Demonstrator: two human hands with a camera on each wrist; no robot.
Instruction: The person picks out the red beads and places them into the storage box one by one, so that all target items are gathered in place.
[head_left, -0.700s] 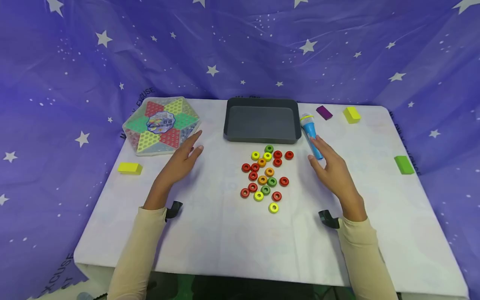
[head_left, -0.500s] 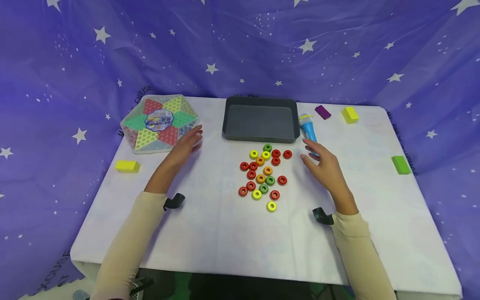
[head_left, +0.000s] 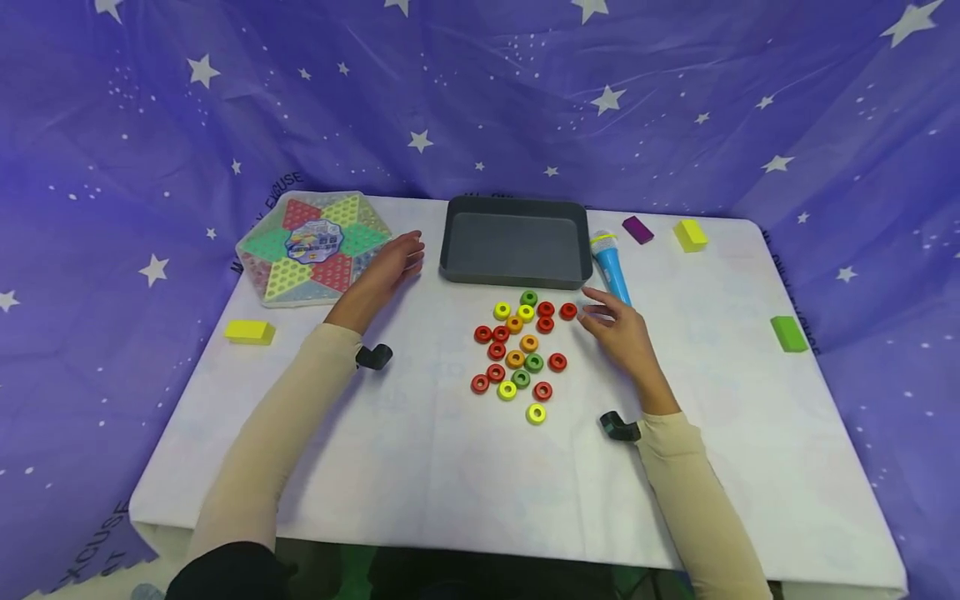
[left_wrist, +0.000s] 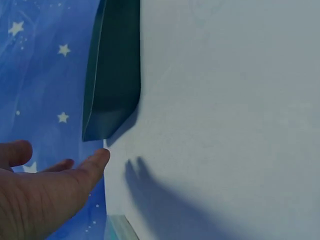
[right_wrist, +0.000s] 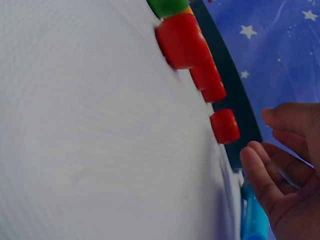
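My left hand (head_left: 386,268) holds nothing; its fingers reach toward the left end of the dark grey tray (head_left: 517,242), and it overlaps the right corner of the Chinese checkers box (head_left: 307,246) in the head view. My right hand (head_left: 617,333) is empty too, fingers slightly bent, with the fingertips close to a red ring (head_left: 567,311). Just behind that hand lies a blue toy microphone (head_left: 611,267). Several red, yellow, orange and green rings are scattered in front of the tray, among them a yellow ring (head_left: 536,413) nearest me.
A yellow block (head_left: 250,332) lies at the left of the white-covered table (head_left: 375,483). Toward the right are a purple block (head_left: 637,230), another yellow block (head_left: 690,236) and a green block (head_left: 789,333). A blue star-patterned cloth (head_left: 480,100) hangs behind.
My left hand has moved forward and right toward the tray. My right hand has shifted left, off the microphone and toward the rings, its fingers bending a little. The view has shifted slightly.
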